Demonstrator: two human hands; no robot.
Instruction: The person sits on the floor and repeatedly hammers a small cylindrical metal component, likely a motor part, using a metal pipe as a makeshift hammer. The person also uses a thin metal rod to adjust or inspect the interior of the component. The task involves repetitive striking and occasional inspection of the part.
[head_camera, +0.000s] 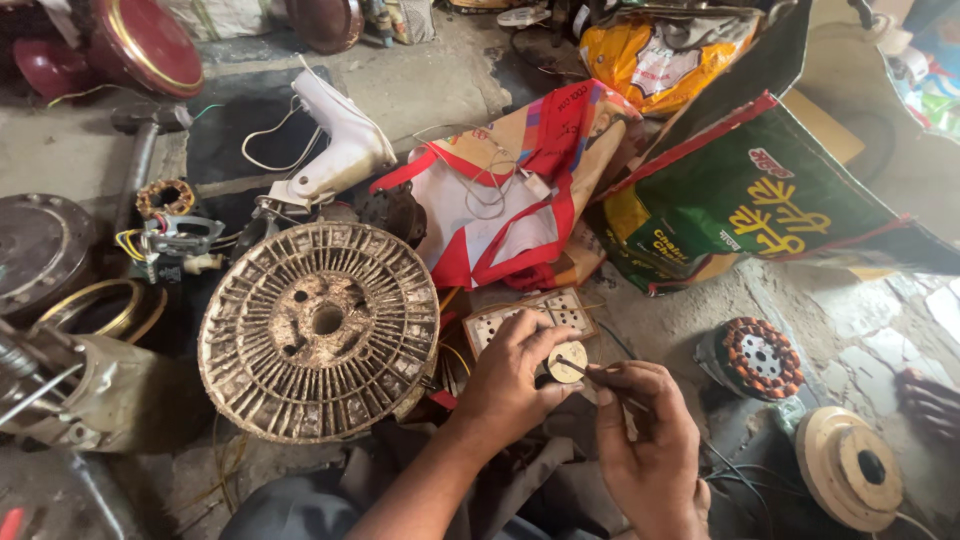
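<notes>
Small round metal disc (567, 362), light and stiff, best held by its rim, pinched in left hand (508, 385) fingertips while right hand (648, 430) pinches a thin tool (600, 385) against it

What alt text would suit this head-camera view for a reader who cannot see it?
A person's left hand holds a small round metal part while the right hand pokes it with a thin tool. Around them lie a large rusty slotted disc, a white switch board, a copper-wound motor stator and printed bags.
</notes>
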